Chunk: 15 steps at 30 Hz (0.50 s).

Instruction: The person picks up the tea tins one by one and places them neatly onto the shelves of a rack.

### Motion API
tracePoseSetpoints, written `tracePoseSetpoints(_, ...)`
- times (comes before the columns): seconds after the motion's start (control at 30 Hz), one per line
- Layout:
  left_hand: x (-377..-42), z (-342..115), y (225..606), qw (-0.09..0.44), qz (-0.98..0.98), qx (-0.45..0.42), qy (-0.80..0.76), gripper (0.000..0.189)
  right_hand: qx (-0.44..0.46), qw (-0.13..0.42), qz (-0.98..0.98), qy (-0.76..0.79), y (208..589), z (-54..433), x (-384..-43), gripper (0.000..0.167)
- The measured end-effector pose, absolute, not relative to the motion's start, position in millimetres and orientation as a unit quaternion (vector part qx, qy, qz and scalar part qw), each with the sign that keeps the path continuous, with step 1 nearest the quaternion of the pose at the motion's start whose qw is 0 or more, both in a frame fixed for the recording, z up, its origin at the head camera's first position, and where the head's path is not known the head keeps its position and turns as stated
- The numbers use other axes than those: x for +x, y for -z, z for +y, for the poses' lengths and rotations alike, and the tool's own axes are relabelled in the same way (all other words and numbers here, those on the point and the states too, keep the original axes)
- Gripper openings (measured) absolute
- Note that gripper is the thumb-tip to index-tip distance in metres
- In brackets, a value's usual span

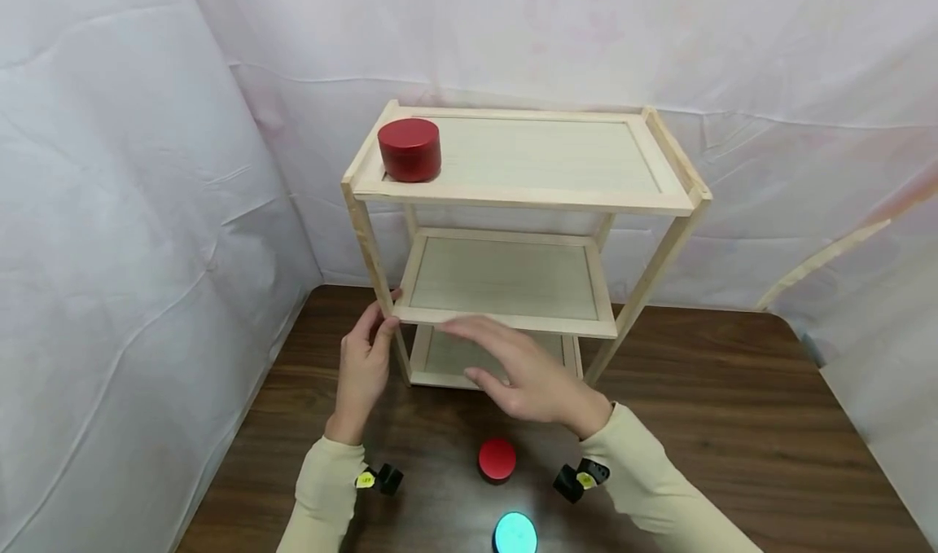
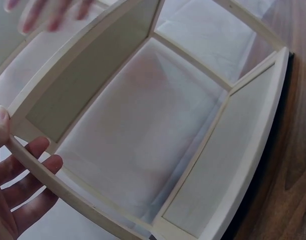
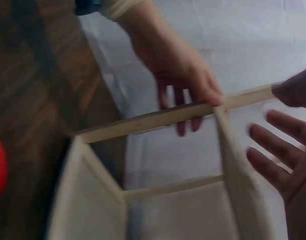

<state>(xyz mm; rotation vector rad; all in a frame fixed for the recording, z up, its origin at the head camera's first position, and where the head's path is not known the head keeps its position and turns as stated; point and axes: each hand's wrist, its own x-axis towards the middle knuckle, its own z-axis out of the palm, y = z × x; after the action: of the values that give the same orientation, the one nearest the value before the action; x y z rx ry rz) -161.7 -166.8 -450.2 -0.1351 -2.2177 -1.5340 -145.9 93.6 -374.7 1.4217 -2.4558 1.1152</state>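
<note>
A pale wooden three-tier shelf rack [image 1: 506, 323] stands upright on the table. My left hand [image 1: 364, 366] grips its front left post at the middle shelf. In the left wrist view, the fingers [image 2: 30, 192] lie around that post. Slightly blurred, my right hand [image 1: 531, 374] hovers before the middle shelf with loosely spread fingers and nothing held. On the top shelf's left end sits a large red round tin [image 1: 410, 151]. A smaller red round tin [image 1: 497, 460] is on the table between the forearms. Nearer still is a turquoise-topped round tin [image 1: 515, 533].
The dark wood table [image 1: 740, 423] extends to both sides of the rack. White cloth [image 1: 132, 211] hangs at the left, and another stretch of cloth [image 1: 528, 40] hangs behind the rack. Each wrist carries a small black camera.
</note>
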Motion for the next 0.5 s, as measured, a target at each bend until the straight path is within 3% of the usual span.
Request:
tracePoseSetpoints(0.27, -161, -170, 448, 0.213, -0.812, -0.048, 0.541, 0.040, 0.452, -0.056, -0.803, -0.386, 427, 99, -140, 0.042)
tracePoseSetpoints(0.5, -161, -169, 452, 0.206, -0.810, -0.051, 0.547, 0.038, 0.415, -0.108, -0.809, -0.401, 474, 120, -126, 0.043)
